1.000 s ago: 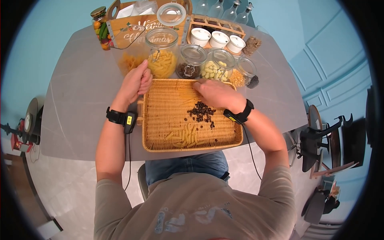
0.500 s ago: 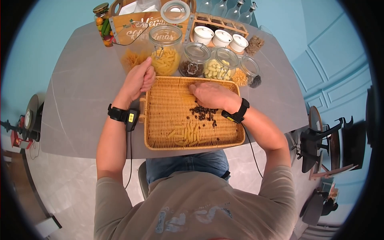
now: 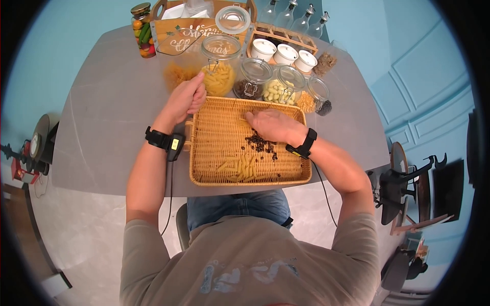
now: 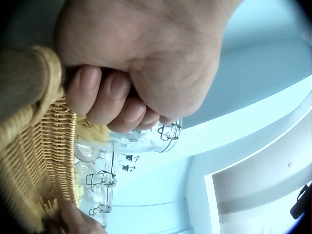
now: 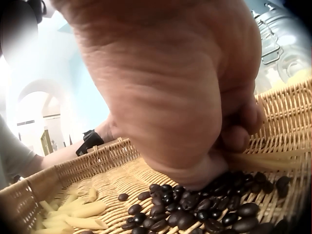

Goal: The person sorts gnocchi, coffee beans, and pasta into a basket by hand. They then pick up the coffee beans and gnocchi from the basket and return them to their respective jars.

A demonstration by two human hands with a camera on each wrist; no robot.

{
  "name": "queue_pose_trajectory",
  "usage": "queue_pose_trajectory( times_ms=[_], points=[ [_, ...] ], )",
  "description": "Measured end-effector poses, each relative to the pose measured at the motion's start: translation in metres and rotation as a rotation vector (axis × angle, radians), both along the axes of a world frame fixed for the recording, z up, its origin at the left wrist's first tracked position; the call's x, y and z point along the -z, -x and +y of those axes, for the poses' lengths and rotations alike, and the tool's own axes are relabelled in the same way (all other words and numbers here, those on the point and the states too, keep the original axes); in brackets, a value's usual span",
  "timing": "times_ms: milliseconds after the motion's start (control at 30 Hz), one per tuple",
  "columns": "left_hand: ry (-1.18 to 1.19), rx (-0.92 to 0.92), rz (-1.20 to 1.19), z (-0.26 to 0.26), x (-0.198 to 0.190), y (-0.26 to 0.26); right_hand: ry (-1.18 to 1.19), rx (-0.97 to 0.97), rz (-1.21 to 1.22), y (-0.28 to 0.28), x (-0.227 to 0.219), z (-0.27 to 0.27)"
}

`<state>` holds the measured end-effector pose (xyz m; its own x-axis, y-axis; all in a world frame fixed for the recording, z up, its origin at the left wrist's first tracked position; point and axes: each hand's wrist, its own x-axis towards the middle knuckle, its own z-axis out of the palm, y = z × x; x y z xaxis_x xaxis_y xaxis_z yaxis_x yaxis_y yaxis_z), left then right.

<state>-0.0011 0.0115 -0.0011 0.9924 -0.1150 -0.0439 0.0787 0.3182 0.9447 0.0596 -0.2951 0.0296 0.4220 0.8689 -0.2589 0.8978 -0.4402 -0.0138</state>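
Observation:
Beyond the left edge of the wicker tray, my left hand is curled into a fist with the thumb uppermost; nothing shows in it. The left wrist view gives its fingertips folded against the palm. My right hand reaches down into the far part of the tray, fingers curled at thin yellow spaghetti strands, pinching them; its thumb is partly hidden. Under and nearer than that hand lies a heap of dark coffee beans. Pale penne lie along the tray's near side.
Behind the tray stand glass jars, among them a penne jar, a dark-bean jar and a jar of pale pieces. Farther back are white lidded pots, a wooden crate and glass bottles. A cable trails from each wrist.
The right hand has moved slightly nearer and left, lower over the spaghetti and beans. The left fist keeps its shape beside the tray. The head view has shifted a little.

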Motion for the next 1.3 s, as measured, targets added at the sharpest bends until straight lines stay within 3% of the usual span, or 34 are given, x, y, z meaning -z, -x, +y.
queue_pose_trajectory(
  times_ms=[400,500,600,700,1100,1300],
  points=[
    [0.036,0.031,0.002,0.004,0.006,-0.005,-0.02,0.02,-0.056,-0.013,0.003,0.005],
    [0.013,0.018,0.011,0.001,0.004,-0.004,-0.071,0.034,-0.084,-0.007,-0.007,0.004],
    [0.02,0.023,-0.01,0.002,0.007,-0.005,-0.251,-0.097,-0.133,-0.011,-0.006,-0.014],
    [0.033,0.025,0.006,0.003,0.007,-0.006,-0.017,0.152,0.08,0.003,-0.042,-0.008],
    [0.004,-0.031,0.038,-0.003,0.0,-0.001,0.017,-0.046,0.188,-0.034,0.005,-0.016],
    [-0.008,-0.024,0.032,-0.001,0.0,-0.001,0.066,-0.026,0.244,-0.03,-0.014,-0.014]
  ],
)
